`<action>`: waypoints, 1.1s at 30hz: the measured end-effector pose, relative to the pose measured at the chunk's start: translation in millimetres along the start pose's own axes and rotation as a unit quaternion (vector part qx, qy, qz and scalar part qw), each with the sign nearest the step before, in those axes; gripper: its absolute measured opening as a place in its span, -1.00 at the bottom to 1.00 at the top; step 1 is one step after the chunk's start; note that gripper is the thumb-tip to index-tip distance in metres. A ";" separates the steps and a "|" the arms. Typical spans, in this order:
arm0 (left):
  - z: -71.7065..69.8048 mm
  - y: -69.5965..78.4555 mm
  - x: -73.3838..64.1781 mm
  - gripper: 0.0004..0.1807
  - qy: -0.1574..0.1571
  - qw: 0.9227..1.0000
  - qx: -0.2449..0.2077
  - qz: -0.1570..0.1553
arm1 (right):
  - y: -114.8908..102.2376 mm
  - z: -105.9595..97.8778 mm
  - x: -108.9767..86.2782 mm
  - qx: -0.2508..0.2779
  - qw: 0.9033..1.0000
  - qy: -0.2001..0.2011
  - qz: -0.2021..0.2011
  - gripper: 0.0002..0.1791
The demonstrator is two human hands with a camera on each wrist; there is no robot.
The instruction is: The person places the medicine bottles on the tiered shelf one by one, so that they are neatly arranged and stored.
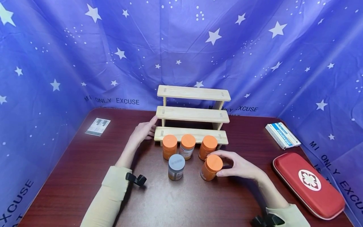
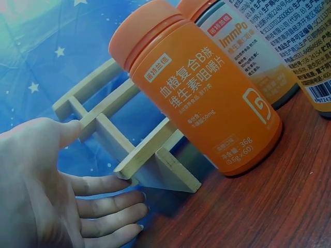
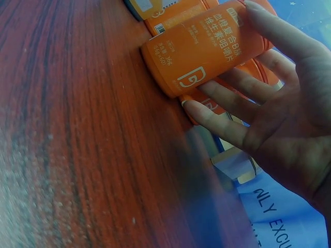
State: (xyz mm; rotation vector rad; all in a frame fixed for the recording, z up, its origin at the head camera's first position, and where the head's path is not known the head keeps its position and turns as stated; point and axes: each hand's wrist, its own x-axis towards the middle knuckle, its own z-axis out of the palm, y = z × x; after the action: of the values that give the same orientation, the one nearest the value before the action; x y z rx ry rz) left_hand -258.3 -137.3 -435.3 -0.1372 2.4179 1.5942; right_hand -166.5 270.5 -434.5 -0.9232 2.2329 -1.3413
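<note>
A three-tier wooden shelf [image 1: 193, 113] stands at the back of the table. My left hand [image 1: 141, 130] is at its left end, fingers extended; in the left wrist view the hand [image 2: 57, 191] touches or nearly touches the wood. My right hand [image 1: 236, 164] holds an orange supplement bottle [image 1: 209, 170] at the front right, thumb on one side and fingers on the other. In the right wrist view this bottle [image 3: 204, 49] stands upright on the table. Three orange-capped bottles [image 1: 169, 147] stand before the lowest tier, and a grey-capped bottle [image 1: 176, 168] in front of them.
A red zippered case [image 1: 323, 195] with a white emblem lies at the right edge, a blue-and-white box [image 1: 282, 135] behind it. At the far left lies a flat printed packet [image 1: 98, 126]. A blue star-patterned curtain [image 1: 181, 41] surrounds the dark red table [image 1: 68, 176].
</note>
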 end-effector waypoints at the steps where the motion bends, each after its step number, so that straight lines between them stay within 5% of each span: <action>1: -0.4 0.0 0.1 -0.02 0.003 1.000 0.006 0.003 | 0.7 -0.2 -0.1 -0.001 1.000 -0.001 -0.003 -0.38; 5: -1.2 -1.0 1.5 -0.04 0.006 1.000 0.017 0.009 | 2.6 -0.9 -0.1 -0.003 1.000 -0.002 -0.010 -0.38; 16: 1.5 -2.5 3.7 -0.14 -0.004 0.998 -0.055 0.001 | 1.5 -0.7 -0.2 0.002 1.000 -0.002 0.002 -0.37; 19: 2.0 -2.1 3.6 -0.21 0.016 0.998 -0.058 0.027 | 2.8 -0.8 0.0 -0.003 1.000 -0.002 -0.003 -0.37; 26: 4.8 1.5 4.3 -0.43 0.081 0.983 -0.052 0.158 | 2.6 -0.8 1.1 -0.004 1.000 -0.004 -0.006 -0.37; 33: 2.9 5.4 2.1 -0.44 0.069 0.983 -0.023 0.171 | 4.0 -1.0 1.0 0.000 1.000 -0.006 0.003 -0.38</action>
State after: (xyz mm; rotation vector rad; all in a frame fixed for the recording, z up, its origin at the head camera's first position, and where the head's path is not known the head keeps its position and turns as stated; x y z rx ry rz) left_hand -261.1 -132.3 -432.1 0.1763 2.6231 1.8388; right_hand -169.2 271.7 -437.5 -0.9212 2.2245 -1.3301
